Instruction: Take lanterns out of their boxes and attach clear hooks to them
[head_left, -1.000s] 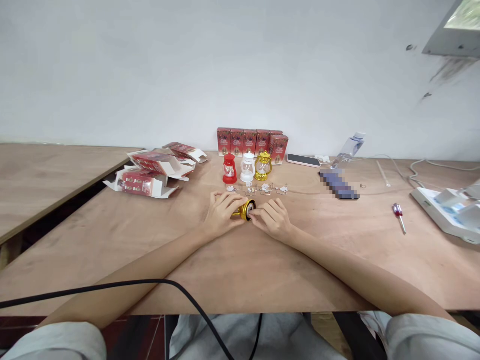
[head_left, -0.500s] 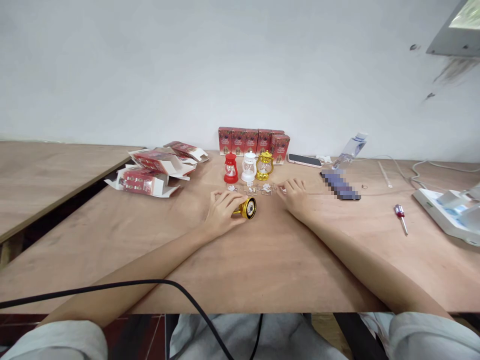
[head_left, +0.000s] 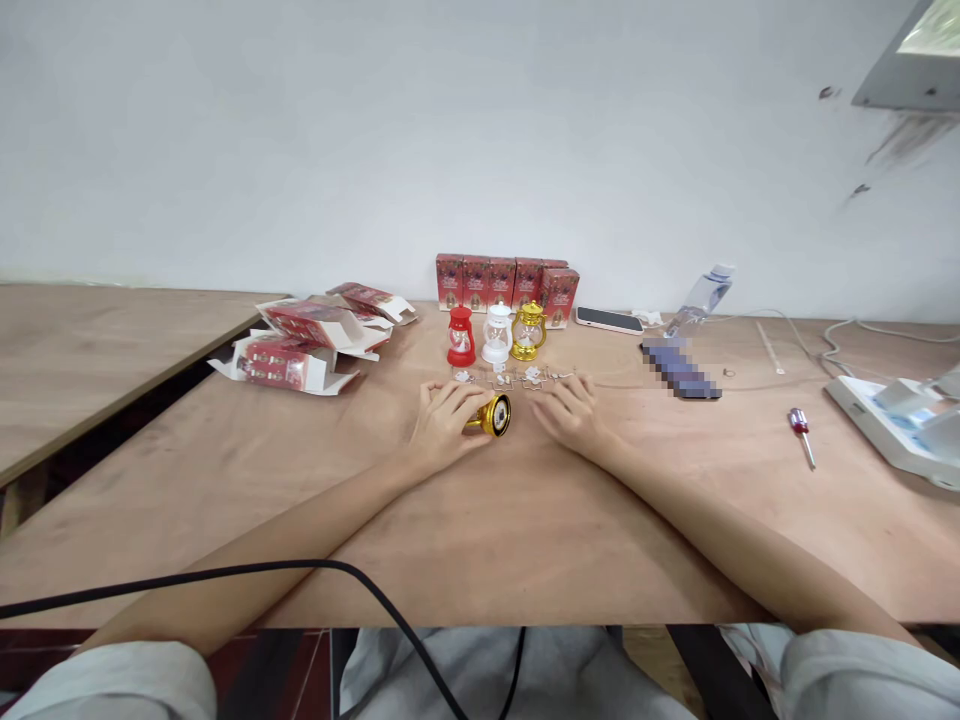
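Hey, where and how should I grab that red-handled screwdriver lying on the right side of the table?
Probably by the red handle of the screwdriver, coming from above with the right hand. It lies flat on the table, handle at the far end and thin metal shaft pointing toward you, with bare wood around it. The handle is the thicker part, so fingers can pinch it across its width.

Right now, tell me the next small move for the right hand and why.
Probably bring the right hand across to the gold lantern. The left hand holds it on its side, base facing right, while the right hand lies beside the small parts, apparently empty.
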